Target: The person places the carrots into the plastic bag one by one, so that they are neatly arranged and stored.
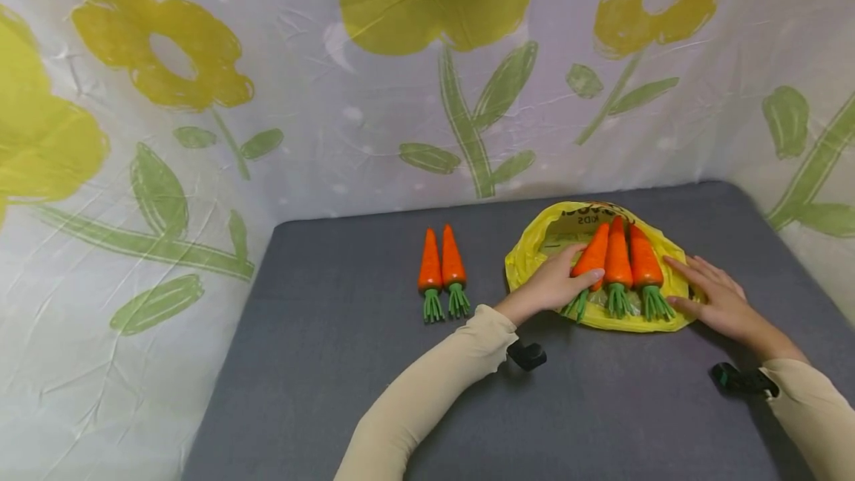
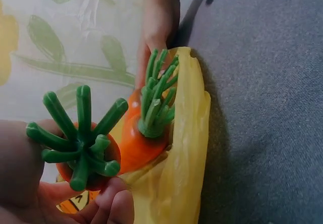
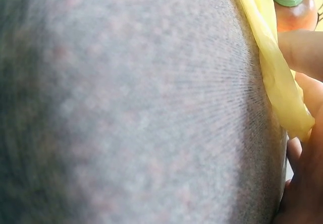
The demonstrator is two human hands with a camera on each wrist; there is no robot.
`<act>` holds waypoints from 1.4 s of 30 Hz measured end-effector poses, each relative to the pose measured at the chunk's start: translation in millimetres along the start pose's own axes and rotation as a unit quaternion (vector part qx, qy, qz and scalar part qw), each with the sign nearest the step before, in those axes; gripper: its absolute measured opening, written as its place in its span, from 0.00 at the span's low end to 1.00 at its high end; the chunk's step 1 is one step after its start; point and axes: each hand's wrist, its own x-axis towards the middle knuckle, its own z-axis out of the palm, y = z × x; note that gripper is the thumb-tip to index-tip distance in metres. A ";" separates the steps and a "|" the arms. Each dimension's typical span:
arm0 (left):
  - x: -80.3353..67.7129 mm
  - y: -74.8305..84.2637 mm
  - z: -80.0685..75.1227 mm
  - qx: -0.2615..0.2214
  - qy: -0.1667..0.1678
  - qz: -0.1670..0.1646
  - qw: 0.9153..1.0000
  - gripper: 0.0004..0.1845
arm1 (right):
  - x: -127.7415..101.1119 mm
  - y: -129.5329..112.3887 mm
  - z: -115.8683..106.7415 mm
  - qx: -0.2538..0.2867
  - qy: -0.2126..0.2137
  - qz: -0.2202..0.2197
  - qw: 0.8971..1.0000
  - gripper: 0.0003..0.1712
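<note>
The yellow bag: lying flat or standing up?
Flat. The yellow bag lies on the grey table, three toy carrots resting on it.

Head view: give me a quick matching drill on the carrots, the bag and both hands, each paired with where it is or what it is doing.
Things:
1. pair of carrots
2. three carrots
3. left hand
4. right hand

Places or states:
A. lying on the yellow bag
B. flat on the bag's right edge
C. side by side on the bare grey mat, left of the bag
D. holding the leftmost carrot of the three

Pairs: 1-C, 2-A, 3-D, 4-B
</note>
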 end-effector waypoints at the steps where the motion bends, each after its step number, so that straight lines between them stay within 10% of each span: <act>1: 1.6 0.8 1.8 0.000 0.003 -0.005 1.000 0.35 | -0.3 0.0 0.1 0.000 0.000 0.001 1.000 0.43; 18: 29.3 4.4 26.2 0.016 0.057 -0.083 0.995 0.35 | -7.7 -0.2 -1.0 0.003 0.003 -0.002 1.000 0.42; 42: 43.2 -0.3 35.2 0.030 0.099 -0.107 0.989 0.36 | 1.2 0.5 -0.5 0.000 -0.004 0.005 1.000 0.43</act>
